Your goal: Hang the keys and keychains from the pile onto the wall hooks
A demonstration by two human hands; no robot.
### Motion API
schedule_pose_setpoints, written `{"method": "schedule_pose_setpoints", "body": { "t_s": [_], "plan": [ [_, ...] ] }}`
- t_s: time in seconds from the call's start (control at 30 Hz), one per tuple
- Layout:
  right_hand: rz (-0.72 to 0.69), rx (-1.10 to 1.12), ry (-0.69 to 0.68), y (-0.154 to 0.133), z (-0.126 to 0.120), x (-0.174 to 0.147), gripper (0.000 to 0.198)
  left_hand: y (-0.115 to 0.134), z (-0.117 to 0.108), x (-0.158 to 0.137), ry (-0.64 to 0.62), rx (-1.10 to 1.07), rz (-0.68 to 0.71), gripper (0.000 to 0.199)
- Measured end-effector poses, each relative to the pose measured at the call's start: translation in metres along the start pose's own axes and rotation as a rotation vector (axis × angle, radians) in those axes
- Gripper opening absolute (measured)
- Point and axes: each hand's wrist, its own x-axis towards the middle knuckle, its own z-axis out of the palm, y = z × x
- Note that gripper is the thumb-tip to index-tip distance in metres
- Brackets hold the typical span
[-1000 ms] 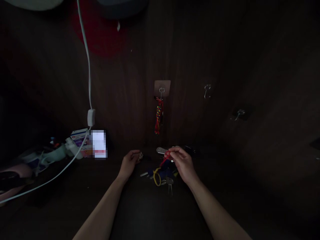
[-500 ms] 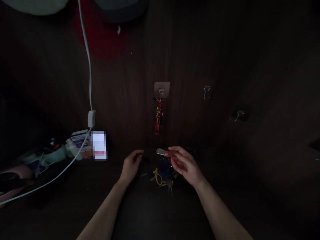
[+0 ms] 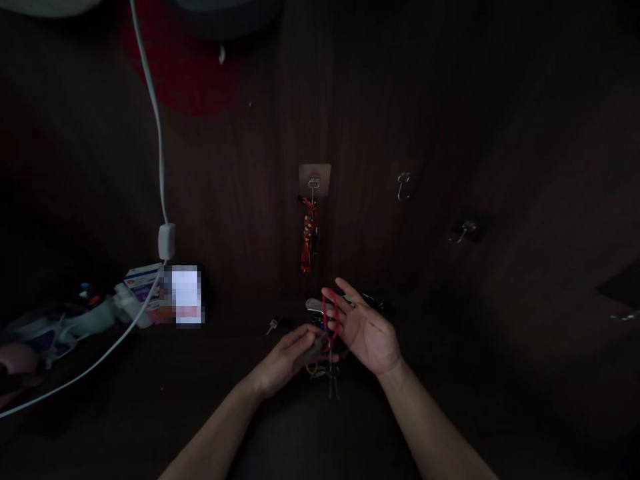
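A loop of red cord is stretched between my hands above the dark surface. My left hand is closed in a pinch on the lower end of the cord. Palm up, my right hand has its fingers spread, with the loop around some fingertips. Beneath the hands lie several keys, a yellow cord and a silver metal piece, partly covered by my fingers. A single key lies left of them.
A beaded red tassel hangs from a wall hook. Two bare hooks, one nearer and another, are farther right. At left are a white cable, a blurred bright screen, a box and bottles.
My left hand has moved right and taken the cord's lower end. My right hand has turned palm up, fingers spreading in the loop. The view has shifted slightly right.
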Motion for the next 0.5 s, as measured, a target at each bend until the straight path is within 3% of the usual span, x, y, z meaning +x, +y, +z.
{"method": "schedule_pose_setpoints", "body": {
  "t_s": [0.13, 0.33, 0.5],
  "plan": [
    [0.008, 0.045, 0.038, 0.0022, -0.0001, 0.0013, 0.045, -0.0029, -0.0022, -0.0002, -0.113, -0.294, -0.064, 0.031],
    [0.019, 0.221, 0.06, 0.0028, -0.0014, 0.0015, 0.039, -0.0028, -0.0061, 0.0, -0.1, -0.255, -0.079, 0.03],
    [-0.001, 0.224, 0.12, 0.0052, -0.0046, 0.0036, 0.036, 0.0004, -0.0098, -0.001, -0.052, -0.19, -0.069, 0.035]
  ]
}}
